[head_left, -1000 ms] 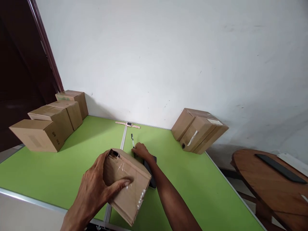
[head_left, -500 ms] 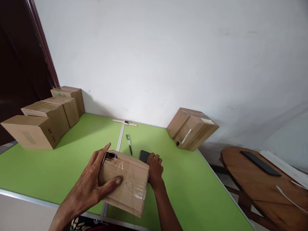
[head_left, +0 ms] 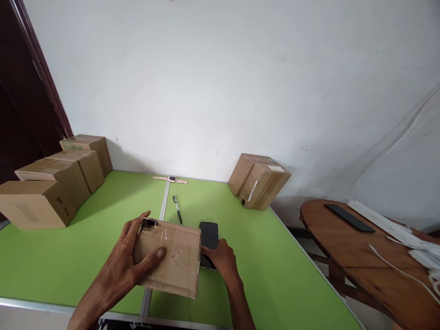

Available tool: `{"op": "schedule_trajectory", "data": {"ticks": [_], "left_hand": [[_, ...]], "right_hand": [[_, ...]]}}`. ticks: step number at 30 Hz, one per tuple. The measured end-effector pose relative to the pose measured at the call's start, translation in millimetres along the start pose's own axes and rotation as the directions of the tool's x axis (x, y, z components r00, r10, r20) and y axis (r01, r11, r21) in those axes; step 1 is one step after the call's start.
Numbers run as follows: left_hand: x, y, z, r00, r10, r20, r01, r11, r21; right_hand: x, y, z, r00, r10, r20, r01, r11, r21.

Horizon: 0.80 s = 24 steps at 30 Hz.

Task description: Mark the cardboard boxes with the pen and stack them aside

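Observation:
My left hand (head_left: pixel 132 261) grips a worn cardboard box (head_left: pixel 177 263) by its left side, thumb across the face turned to me. Clear tape covers part of that face, and a torn dark hole shows at its upper left corner. Just right of the box is a black smartphone (head_left: pixel 209 233), partly covered by it. My right hand (head_left: pixel 224 260) is closed on the phone's lower right side, thumb over the screen and the other fingers curled at the edge. A pen (head_left: pixel 177 209) lies on the green table beyond the box.
Several cardboard boxes (head_left: pixel 65 176) line the table's left side. More boxes (head_left: pixel 259 182) stand at the back right by the wall. A pink-strapped watch (head_left: pixel 172 179) lies at the back edge. A wooden table (head_left: pixel 360 250) at right bears a black slab (head_left: pixel 349 217) and white cables.
My right hand has shifted from the phone's upper end to its lower right side, and more of the phone shows. The left hand still holds the box. The view has swung slightly right.

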<state>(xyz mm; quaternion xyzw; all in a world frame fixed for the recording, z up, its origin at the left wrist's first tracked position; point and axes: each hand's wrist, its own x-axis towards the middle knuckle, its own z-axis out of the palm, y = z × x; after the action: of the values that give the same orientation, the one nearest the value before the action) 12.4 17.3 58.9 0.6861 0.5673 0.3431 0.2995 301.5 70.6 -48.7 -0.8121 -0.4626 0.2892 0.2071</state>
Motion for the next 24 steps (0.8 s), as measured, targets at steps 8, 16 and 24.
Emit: {"op": "schedule_trajectory", "data": {"ticks": [8,16,24], "left_hand": [[0.5,0.6,0.1,1.0,-0.002,-0.013,0.002,1.0,-0.001],[0.9,11.9,9.8,0.997,-0.036,-0.075,0.032,0.998,-0.058],[2.8,17.0,18.5,0.995,-0.034,-0.099,0.025,0.995,-0.097]], "right_hand": [[-33.7,51.3,-8.7,0.987,-0.11,0.118,0.02,0.808,0.589],[-93.5,41.0,-56.2,0.935,-0.1,0.341,-0.346,-0.036,0.938],[-143.5,-35.6,-93.3,0.82,-0.443,0.362,-0.437,-0.075,0.896]]}}
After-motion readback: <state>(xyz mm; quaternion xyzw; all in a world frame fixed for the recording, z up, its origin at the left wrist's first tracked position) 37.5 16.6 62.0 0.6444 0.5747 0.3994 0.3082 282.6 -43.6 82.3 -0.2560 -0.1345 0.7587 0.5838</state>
